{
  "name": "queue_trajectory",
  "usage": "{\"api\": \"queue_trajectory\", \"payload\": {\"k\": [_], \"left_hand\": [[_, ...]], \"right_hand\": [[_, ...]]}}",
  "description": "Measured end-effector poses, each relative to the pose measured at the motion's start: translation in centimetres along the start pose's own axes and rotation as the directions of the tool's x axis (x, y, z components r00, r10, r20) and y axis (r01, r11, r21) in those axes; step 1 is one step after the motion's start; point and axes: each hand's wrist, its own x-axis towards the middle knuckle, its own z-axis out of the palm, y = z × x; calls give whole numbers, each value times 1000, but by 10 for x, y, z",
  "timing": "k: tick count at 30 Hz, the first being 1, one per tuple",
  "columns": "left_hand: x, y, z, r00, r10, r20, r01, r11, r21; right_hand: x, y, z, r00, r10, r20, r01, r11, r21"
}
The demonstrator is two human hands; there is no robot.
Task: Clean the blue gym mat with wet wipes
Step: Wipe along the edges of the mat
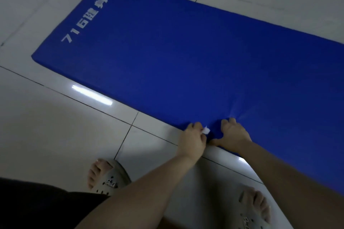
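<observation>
While the right hand (pixel 232 134) grips the edge of the blue gym mat (pixel 186 61) with curled fingers, the left hand (pixel 193 140) just beside it pinches a small white wet wipe (pixel 206 130).

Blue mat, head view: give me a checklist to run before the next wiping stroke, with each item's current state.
1. Wipe held: ok, the left hand pinches it.
2. Blue mat steadied: ok, the right hand grips its near edge.
3. Mat lying smooth on the tiled floor: not ok, the cover puckers at the grip.
4. Wipe touching the mat: cannot tell.
5. Wipe wet: cannot tell.
6. Nothing lying on the mat top: ok.
</observation>
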Motion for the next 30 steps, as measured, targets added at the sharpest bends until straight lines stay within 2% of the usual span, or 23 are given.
{"api": "queue_trajectory", "payload": {"k": [2, 4, 5, 7, 8, 9, 11, 13, 15, 19, 22, 25, 30], "left_hand": [[1, -2, -4, 974, -204, -101, 179, 961, -212], [8, -9, -17, 866, -466, -180, 343, 817, -464], [14, -16, -26, 777, -606, -168, 414, 695, -588], [28, -31, -39, 605, -795, 35, 542, 379, -750], [35, -35, -44, 572, -803, 167, 578, 250, -777], [41, -35, -45, 579, -769, 269, 585, 163, -795], [50, -28, -44, 615, -699, 365, 564, 66, -823], [51, -23, -43, 619, -668, 413, 544, -14, -839], [49, -31, -43, 615, -659, 432, 549, -35, -835], [52, -39, -53, 621, -663, 417, 598, 58, -799], [58, -26, -62, 688, -644, 336, 558, 172, -812], [58, -20, -71, 745, -632, 215, 452, 240, -859], [56, -43, -107, 709, -697, 108, 376, 244, -894]], "right_hand": [[-10, 10, -1, 1000, -18, 8, 17, 1000, 22], [-21, 22, -1, 1000, 25, 4, -25, 1000, -2], [-25, 27, 0, 999, 53, -13, -53, 998, -30], [-34, 36, 3, 990, 125, -65, -132, 984, -120], [-39, 41, 5, 983, 159, -88, -172, 971, -168], [-43, 46, 8, 978, 182, -104, -200, 958, -206], [-49, 53, 13, 974, 192, -120, -217, 942, -256], [-51, 56, 16, 977, 165, -136, -199, 935, -295], [-49, 52, 13, 980, 123, -156, -167, 933, -318], [-46, 45, 5, 986, 83, -146, -128, 934, -332], [-54, 52, 4, 977, 122, -175, -175, 927, -332], [-62, 57, -6, 952, 53, -301, -156, 931, -330], [-63, 25, -29, 931, -96, -351, -20, 950, -311]]}}
